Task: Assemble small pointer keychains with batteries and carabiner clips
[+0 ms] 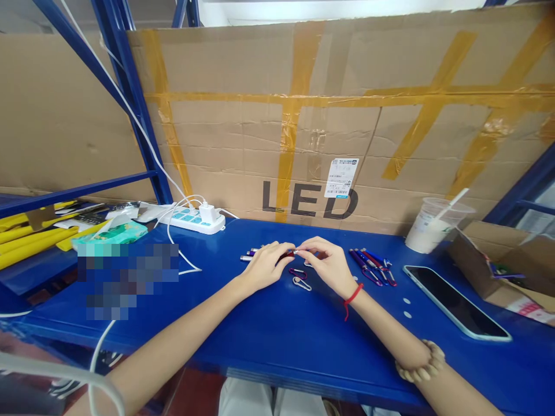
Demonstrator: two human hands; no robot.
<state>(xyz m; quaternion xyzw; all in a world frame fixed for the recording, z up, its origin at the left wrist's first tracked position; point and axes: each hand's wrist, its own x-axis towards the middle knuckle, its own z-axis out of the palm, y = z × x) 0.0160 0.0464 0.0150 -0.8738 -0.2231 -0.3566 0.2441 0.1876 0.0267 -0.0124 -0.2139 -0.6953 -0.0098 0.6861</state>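
My left hand [265, 267] is closed around a slim red metal tube [289, 253], mostly hidden by the fingers. At the tube's silvery end, my right hand [327, 263] pinches with thumb and fingertips; any small part there is too little to make out. Just below, between the hands, lie a dark red carabiner clip [298, 273] and a silver carabiner clip [302, 283]. Several silver and purple tubes [246, 258] stick out beyond my left hand. Right of my right hand rests a group of blue and red tubes with clips [373, 267].
A phone [455, 303], small white discs [407, 315], a drink cup [433, 228] and an open cardboard box [498, 266] stand on the right. A power strip [193, 221] with white cables sits back left. Large cardboard [234, 150] walls off the blue table's [277, 329] rear.
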